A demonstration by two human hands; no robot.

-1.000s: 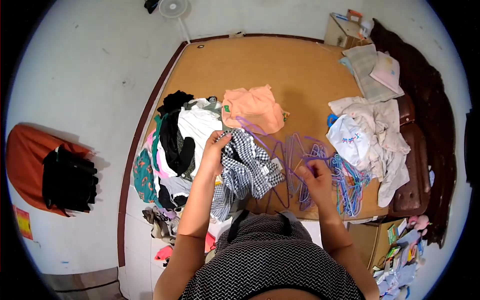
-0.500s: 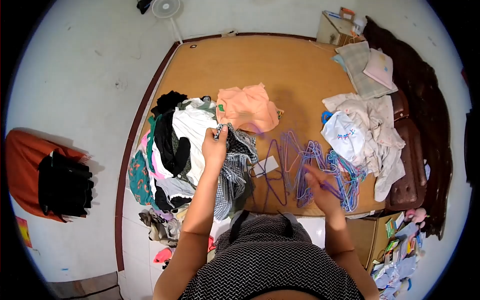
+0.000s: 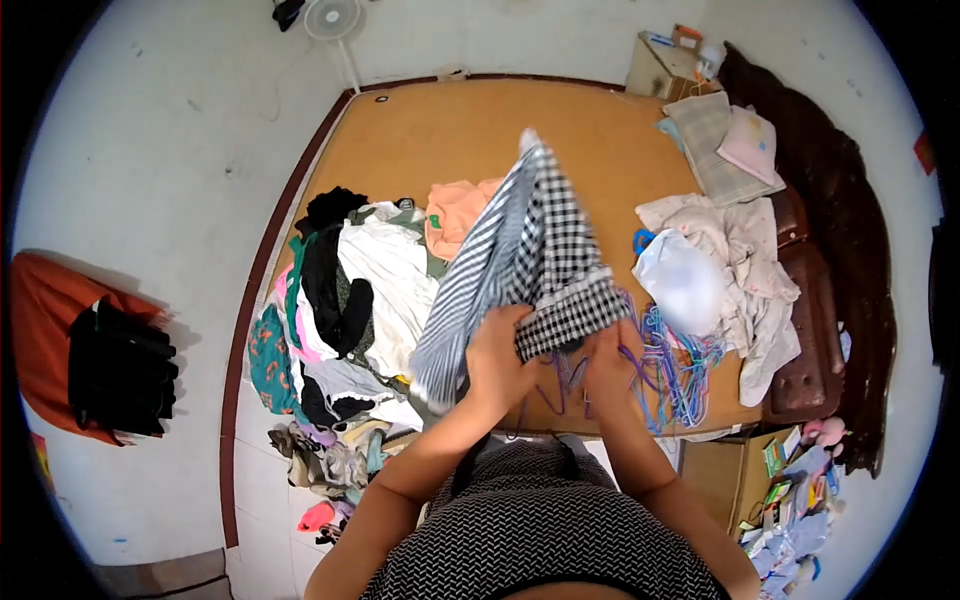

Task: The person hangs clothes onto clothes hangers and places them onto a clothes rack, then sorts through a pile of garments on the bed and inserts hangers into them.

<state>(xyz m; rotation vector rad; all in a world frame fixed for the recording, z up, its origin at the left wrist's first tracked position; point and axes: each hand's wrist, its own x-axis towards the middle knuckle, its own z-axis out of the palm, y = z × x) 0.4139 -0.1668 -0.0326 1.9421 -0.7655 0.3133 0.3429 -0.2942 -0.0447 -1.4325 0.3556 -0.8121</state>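
A black-and-white checked garment (image 3: 565, 235) with a striped part is spread in the air over the bed, its upper tip blurred. My left hand (image 3: 500, 360) is closed on its lower edge near the middle. At its lower right corner, my right hand (image 3: 608, 365) is closed on the edge as well, with a purple hanger (image 3: 632, 355) beside it; whether the hand also holds the hanger is unclear. Behind the cloth lies a partly covered peach garment (image 3: 455, 212). More hangers (image 3: 685, 370) lie heaped to the right of my right hand.
A pile of mixed clothes (image 3: 385, 285) lies on the bed (image 3: 450, 125) at the left. White and pale fabric (image 3: 755, 270) is heaped at the right, below pillows (image 3: 748, 145). Other clothes (image 3: 335, 465) are on the floor at lower left. An open box (image 3: 745, 475) stands at lower right.
The checked garment has been lifted and spread out, now covering part of the peach one. My right hand has moved left from the hangers and taken hold of the garment's edge.
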